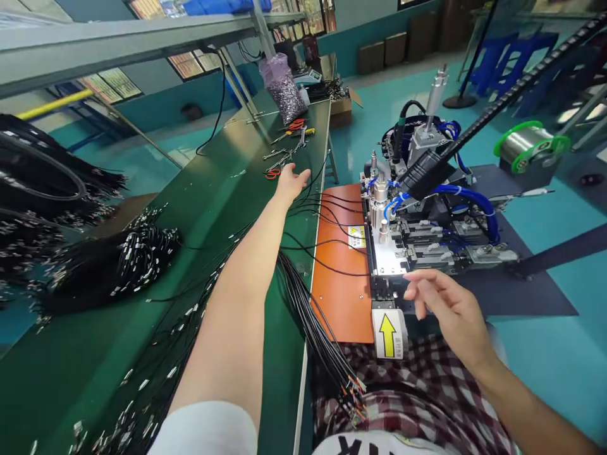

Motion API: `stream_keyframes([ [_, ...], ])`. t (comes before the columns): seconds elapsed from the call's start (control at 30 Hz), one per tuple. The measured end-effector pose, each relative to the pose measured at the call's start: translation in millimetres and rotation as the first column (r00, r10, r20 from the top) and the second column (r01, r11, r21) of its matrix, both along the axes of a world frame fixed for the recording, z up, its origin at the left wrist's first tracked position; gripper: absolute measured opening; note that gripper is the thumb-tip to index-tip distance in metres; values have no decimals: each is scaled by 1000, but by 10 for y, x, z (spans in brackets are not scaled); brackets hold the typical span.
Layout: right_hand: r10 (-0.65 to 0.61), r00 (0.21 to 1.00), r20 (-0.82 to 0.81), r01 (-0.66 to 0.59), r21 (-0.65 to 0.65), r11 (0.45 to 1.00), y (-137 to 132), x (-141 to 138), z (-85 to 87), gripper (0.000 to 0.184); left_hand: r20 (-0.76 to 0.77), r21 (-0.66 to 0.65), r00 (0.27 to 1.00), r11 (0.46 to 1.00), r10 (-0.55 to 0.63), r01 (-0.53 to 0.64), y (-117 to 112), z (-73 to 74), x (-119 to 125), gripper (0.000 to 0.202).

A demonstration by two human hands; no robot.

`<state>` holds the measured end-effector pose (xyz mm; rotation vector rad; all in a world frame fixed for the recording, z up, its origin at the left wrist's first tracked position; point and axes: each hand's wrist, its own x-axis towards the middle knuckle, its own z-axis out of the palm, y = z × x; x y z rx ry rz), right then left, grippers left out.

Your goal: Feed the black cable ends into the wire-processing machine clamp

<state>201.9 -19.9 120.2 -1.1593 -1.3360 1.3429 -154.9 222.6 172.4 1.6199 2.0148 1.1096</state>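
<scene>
My left hand (pixel 293 183) reaches out over the green table, its fingers apart and nothing visible in them. Close beyond it lie red-handled scissors (pixel 273 174) and a few metal tools (pixel 301 138). Thin black cables (pixel 327 205) run beneath and beside that hand to the machine (pixel 386 246). My right hand (pixel 443 303) hovers by the machine's near end, fingers loosely bent and apart, holding nothing that I can see. A bundle of black cables (pixel 303 294) hangs over the table edge, its stripped coloured wire ends (pixel 355 395) above my lap.
More cable bundles (pixel 137 253) cover the left of the green table (pixel 208 183). A bag of small metal parts (pixel 284 91) stands farther back. An orange plate (pixel 339 265) joins table and machine. A green wire spool (pixel 531 145) and a dark slanting arm (pixel 502 104) are at right.
</scene>
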Motion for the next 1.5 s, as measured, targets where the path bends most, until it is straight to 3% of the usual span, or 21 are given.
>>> stream_keyframes([
  [0.07,-36,998,42,36,-4,999,-81,127,-32,25,-18,-32,999,999,-28,28,-50,-91,39,39],
  [0.13,-68,993,97,72,-30,997,-157,282,-109,25,-64,-75,988,988,-139,134,-417,-229,117,22],
  [0.17,-74,990,122,81,-49,996,-188,352,-160,25,-103,-115,956,958,-273,261,-695,-296,174,16],
  [0.2,-68,988,141,79,-73,994,-212,409,-214,25,-127,-175,879,882,-460,437,-1012,-357,242,15],
  [0.23,-51,986,157,67,-99,993,-232,448,-267,25,-115,-255,753,752,-647,608,-1348,-410,317,15],
  [0.3,5,985,170,19,-141,990,-258,464,-355,25,-35,-423,413,387,-910,819,-1998,-511,473,13],
  [0.33,36,985,166,-10,-154,988,-268,446,-386,25,-58,-477,297,287,-953,831,-2276,-565,539,13],
  [0.37,65,985,159,-39,-164,986,-278,417,-407,25,-139,-523,230,269,-963,809,-2506,-623,590,13],
  [0.43,110,985,136,-86,-170,982,-300,347,-426,24,-281,-578,146,288,-949,764,-2800,-733,637,18],
  [0.5,143,983,112,-122,-172,977,-324,296,-435,24,-315,-590,117,290,-942,754,-2882,-795,631,19],
  [0.6,181,978,101,-160,-185,970,-356,288,-473,25,-192,-532,219,289,-957,796,-2763,-752,630,14],
  [0.7,209,971,116,-182,-204,962,-368,317,-557,27,-120,-437,351,367,-929,821,-2593,-666,729,13],
  [0.8,220,965,146,-188,-203,961,-367,323,-651,28,-150,-398,390,417,-908,817,-2520,-677,865,11],
  [0.87,226,959,169,-193,-193,962,-368,313,-696,28,-146,-402,382,408,-912,820,-2528,-725,913,12],
  [1.0,245,950,193,-211,-184,960,-366,283,-730,26,-88,-423,323,329,-942,844,-2603,-817,905,15],
  [1.17,248,949,193,-214,-179,960,-324,224,-732,24,-163,-425,315,355,-935,833,-2684,-1016,986,22],
  [1.27,244,951,193,-212,-171,962,-304,204,-725,24,-198,-402,273,333,-941,853,-2707,-1140,1047,22],
  [1.33,231,952,199,-201,-161,966,-304,206,-721,23,-258,-376,254,339,-932,862,-2729,-1170,1046,24],
  [1.43,228,946,230,-200,-140,970,-319,209,-723,22,-297,-339,202,300,-933,891,-2794,-1150,1002,22],
  [1.5,237,940,246,-210,-130,969,-327,197,-729,21,-262,-350,230,315,-937,882,-2851,-1136,985,25],
])
